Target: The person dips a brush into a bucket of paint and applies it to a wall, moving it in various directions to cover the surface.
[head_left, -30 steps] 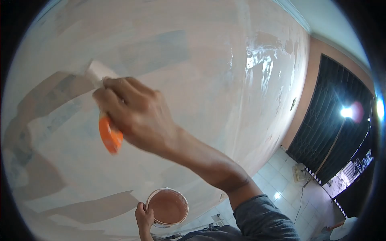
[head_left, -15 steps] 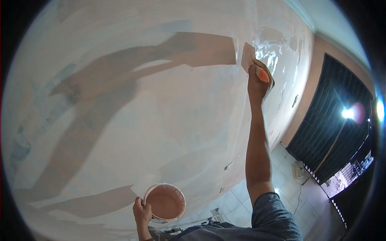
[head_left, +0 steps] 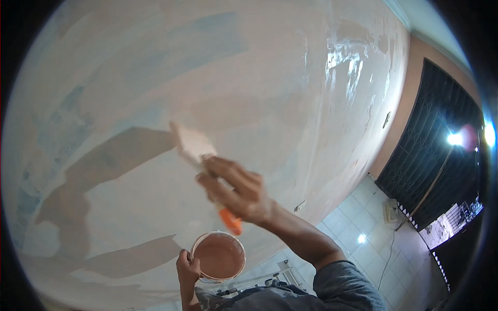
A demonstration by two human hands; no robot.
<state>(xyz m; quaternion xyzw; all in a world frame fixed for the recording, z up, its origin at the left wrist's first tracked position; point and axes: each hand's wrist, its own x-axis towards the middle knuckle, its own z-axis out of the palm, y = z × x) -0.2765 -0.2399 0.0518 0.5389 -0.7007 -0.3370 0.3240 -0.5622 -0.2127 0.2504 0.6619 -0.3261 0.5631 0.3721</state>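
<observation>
1. Head view, bucket first: it's a round, whitish-rimmed plastic-looking bucket [head_left: 216,280] down low in front of the person, mouth facing the camera, with smooth reddish-brown paste [head_left: 217,257] inside. Can't tell how deep it goes.
2. Left hand [head_left: 188,268] has its grip pinching the bucket's left rim, thumb near the edge.
3. Right hand [head_left: 238,189] is a bit blurry, grip wrapped around a wide-bladed putty knife with an orange handle end [head_left: 231,221]. The knife is up and left, above the bucket; can't say whether its blade touches the wall.
4. That big, patchy pinkish-grey wall [head_left: 270,140] fills most of the view, glossy streaks on its right. The right forearm blocks a bit of it, and a dark shadow crosses its left side.
5. Far right: glaring white lamp [head_left: 455,139] before a black folding metal gate [head_left: 415,155], plus pale glossy floor tiles [head_left: 337,220].
</observation>
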